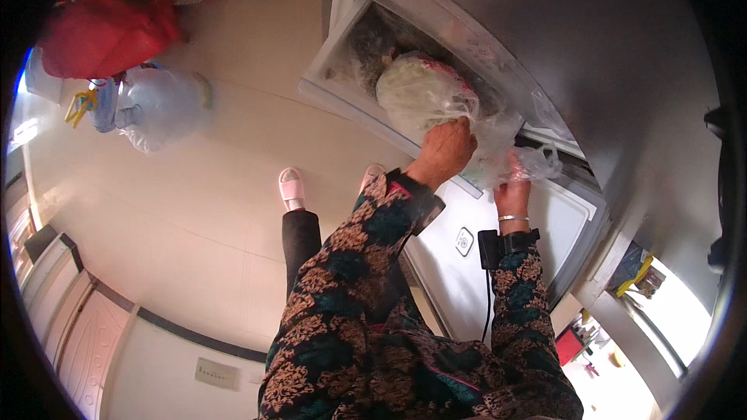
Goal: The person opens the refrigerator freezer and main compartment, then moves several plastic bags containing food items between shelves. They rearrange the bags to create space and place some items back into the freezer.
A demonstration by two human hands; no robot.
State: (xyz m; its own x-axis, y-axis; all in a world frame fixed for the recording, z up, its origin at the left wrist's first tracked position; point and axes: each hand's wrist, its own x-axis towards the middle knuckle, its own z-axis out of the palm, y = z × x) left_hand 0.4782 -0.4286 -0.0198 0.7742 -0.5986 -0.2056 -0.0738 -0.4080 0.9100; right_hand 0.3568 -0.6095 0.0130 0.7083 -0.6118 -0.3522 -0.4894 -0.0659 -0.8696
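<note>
The left hand (pixel 445 148) has its grip clenched on a clear plastic bag of pale food (pixel 420 93), which lies half inside an open freezer drawer (pixel 350 82). Just beside it, the right hand (pixel 512 190) grasps the bag's crumpled loose end (pixel 537 162). Well apart on the floor (pixel 233 187) lie a red bag (pixel 101 35) and a large water jug (pixel 159 105).

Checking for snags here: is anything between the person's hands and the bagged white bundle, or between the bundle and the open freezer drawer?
Nothing visible. The left hand and right hand both grip the clear plastic bag around the white bundle, which sits at the mouth of the open freezer drawer, over other frosted packs inside.
</note>
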